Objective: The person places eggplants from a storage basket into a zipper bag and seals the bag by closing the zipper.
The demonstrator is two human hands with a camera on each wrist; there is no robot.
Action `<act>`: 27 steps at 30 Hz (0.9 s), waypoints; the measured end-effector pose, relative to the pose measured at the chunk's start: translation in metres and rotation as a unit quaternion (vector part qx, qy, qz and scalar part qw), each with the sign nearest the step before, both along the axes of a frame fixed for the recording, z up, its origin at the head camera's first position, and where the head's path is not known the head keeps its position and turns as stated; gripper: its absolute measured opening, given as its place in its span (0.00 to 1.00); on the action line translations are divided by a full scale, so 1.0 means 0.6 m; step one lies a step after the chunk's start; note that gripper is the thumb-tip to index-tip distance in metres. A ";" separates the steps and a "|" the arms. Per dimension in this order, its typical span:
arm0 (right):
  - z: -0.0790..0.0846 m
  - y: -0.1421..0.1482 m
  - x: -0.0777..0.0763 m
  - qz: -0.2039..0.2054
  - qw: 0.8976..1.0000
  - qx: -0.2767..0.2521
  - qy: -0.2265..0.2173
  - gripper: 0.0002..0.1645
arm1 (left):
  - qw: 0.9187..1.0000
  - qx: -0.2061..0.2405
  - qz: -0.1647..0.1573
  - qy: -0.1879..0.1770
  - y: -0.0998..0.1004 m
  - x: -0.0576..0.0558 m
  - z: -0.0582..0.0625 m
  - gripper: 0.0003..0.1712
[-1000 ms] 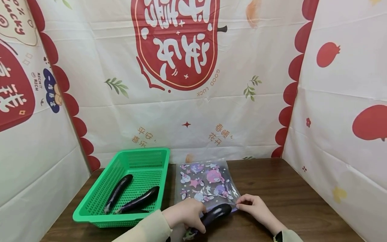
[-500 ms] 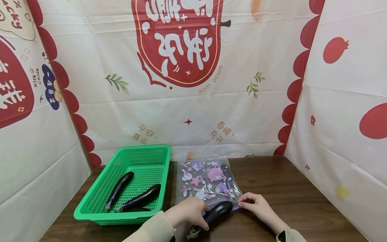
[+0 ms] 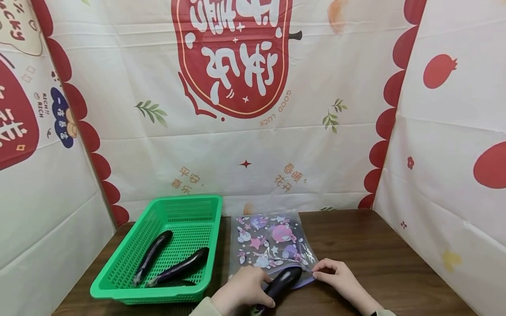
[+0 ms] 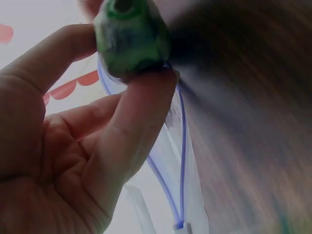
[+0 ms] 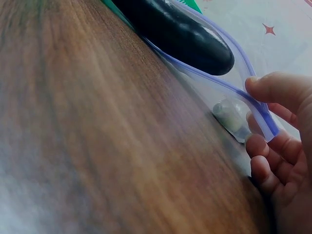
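Note:
My left hand (image 3: pixel 245 285) grips a dark purple eggplant (image 3: pixel 286 279) near its stem end. In the left wrist view the thumb and a finger hold the green cap (image 4: pixel 131 44). A clear zip bag (image 3: pixel 257 242) printed with pink and purple cartoons lies flat, its mouth toward me. My right hand (image 3: pixel 337 277) pinches the right corner of that mouth between thumb and fingers. In the right wrist view the eggplant's rounded tip lies between the two purple zip edges (image 5: pixel 214 79), which stand apart. The stem end is mostly hidden by my left hand in the head view.
Left of the bag stands a green plastic basket (image 3: pixel 215 237). Inside it lie two eggplants in plain sight, plus a third (image 3: pixel 175 283) partly hidden by the near rim. The brown wooden table (image 3: pixel 356 237) has printed cloth walls (image 3: pixel 221 149) behind it and at both sides.
The bag's purple mouth has spread wider around the eggplant's tip. Both hands keep their hold, with only small shifts; the head view has tilted slightly.

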State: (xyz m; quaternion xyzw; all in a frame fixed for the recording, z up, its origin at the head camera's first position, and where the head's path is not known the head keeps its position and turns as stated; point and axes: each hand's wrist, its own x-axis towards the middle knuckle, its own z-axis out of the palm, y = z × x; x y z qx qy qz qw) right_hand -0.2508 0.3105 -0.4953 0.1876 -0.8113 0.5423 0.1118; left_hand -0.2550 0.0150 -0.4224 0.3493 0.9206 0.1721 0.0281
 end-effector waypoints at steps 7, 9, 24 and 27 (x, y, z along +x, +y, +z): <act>-0.001 -0.002 0.000 0.008 1.000 0.000 0.002 0.05 | 0.999 0.041 0.009 -0.007 0.004 0.009 -0.004 0.17; -0.001 -0.003 0.001 0.006 1.000 -0.001 -0.002 0.04 | 0.998 0.054 0.007 -0.002 0.005 0.011 -0.004 0.16; -0.009 -0.001 0.006 0.004 1.000 -0.002 0.009 0.02 | 0.998 0.063 0.017 -0.026 0.018 0.015 -0.009 0.16; -0.009 -0.001 0.000 0.001 1.000 0.000 0.012 0.02 | 0.998 0.052 0.024 -0.023 0.020 0.015 -0.007 0.20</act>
